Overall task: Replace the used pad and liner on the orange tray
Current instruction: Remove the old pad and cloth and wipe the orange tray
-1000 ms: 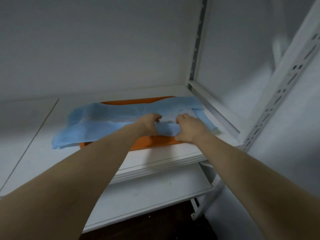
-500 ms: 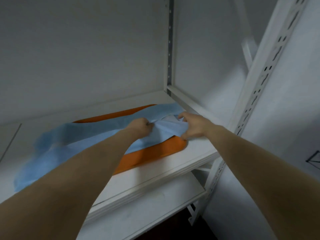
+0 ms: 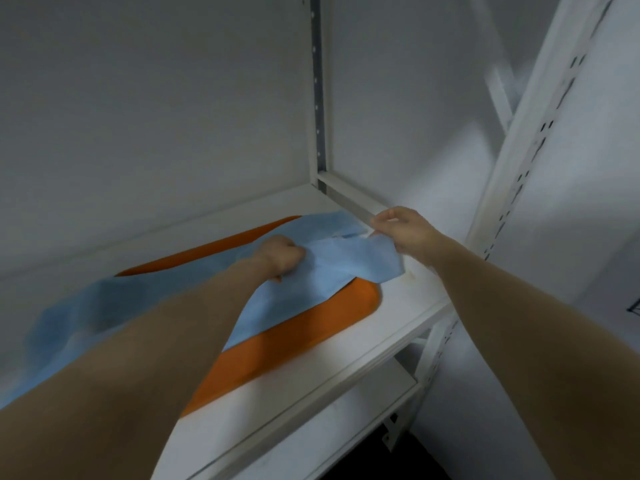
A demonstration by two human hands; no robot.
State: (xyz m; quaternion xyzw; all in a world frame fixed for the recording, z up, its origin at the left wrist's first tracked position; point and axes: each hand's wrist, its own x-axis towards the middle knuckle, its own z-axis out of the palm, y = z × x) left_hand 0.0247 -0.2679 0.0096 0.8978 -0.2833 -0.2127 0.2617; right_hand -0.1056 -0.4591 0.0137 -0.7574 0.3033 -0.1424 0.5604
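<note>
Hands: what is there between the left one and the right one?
In the head view, a rumpled stretch of blue sheet runs from the left hand to the right hand; both hold it above the orange tray.

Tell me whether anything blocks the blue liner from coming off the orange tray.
Nothing visible does. The left grip clutches the blue liner near its middle, and the right grip pinches its corner, raised above the orange tray. Nothing rests on the sheet where it shows; the left forearm hides part of it.
</note>
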